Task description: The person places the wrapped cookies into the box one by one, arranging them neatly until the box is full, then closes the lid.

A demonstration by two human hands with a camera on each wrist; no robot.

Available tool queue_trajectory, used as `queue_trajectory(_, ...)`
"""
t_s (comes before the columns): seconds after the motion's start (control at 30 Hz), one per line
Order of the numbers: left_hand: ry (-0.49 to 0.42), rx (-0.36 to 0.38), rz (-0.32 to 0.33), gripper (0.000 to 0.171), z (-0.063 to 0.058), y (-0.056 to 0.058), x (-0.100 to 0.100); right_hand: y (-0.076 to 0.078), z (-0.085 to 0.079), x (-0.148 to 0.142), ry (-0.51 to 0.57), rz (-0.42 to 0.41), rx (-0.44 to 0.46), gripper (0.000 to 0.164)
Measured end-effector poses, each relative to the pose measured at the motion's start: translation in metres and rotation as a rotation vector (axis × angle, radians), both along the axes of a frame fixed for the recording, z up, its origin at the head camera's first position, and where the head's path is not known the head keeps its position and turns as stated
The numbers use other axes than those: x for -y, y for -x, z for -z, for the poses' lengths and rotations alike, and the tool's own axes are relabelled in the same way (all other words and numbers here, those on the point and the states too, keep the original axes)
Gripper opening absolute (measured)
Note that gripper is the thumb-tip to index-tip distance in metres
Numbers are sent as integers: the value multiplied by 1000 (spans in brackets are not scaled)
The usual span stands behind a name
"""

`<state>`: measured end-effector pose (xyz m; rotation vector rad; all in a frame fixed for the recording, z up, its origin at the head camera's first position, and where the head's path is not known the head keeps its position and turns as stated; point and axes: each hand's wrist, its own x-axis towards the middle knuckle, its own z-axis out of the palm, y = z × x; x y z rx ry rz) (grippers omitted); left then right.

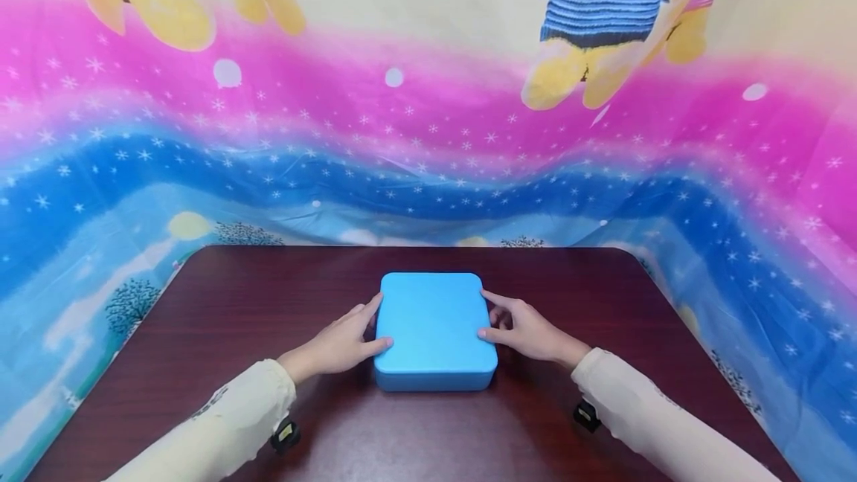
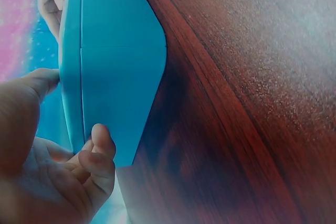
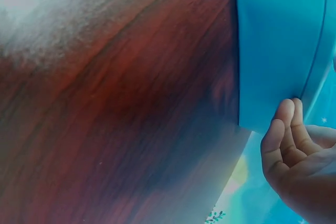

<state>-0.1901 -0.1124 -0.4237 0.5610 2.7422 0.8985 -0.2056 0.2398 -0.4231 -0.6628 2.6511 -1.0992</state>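
A light blue square box (image 1: 435, 318) with rounded corners lies flat on the table, its lid on. A thin seam runs round its side, plain in both wrist views. At the box's left side, my left hand (image 1: 344, 337) grips it, thumb on the lid's edge and fingers bent against the side. My right hand (image 1: 532, 327) grips the opposite side, thumb and index finger at the lid's edge. In the right wrist view, bent fingertips (image 3: 286, 109) touch the wall near the seam. The inside of the box is hidden.
The dark red-brown wooden table (image 1: 268, 281) has rounded far corners. Behind and beside it hangs a patterned cloth (image 1: 428, 125) in pink, blue and cream. A small black device (image 1: 286, 435) sits under the left sleeve, and another black device (image 1: 587, 416) under the right.
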Motion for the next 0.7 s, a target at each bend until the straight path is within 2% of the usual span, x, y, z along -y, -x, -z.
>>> queue_trajectory(0.17, -46, 11, -5, 85, 1, 0, 2, 1, -2, -1, 9, 38, -5, 72)
queue_trajectory(0.33, -95, -10, -16, 71, 0, 0, 4, 2, -4, -2, 49, 59, -16, 59)
queue_trajectory(0.57, -161, -81, -77, 41, -5, 1, 7, 4, -5, -3, 89, 70, -44, 46)
queue_trajectory(0.7, -175, -112, -126, 32, -6, 3, 9, 5, -4, -4, 91, 97, -54, 43)
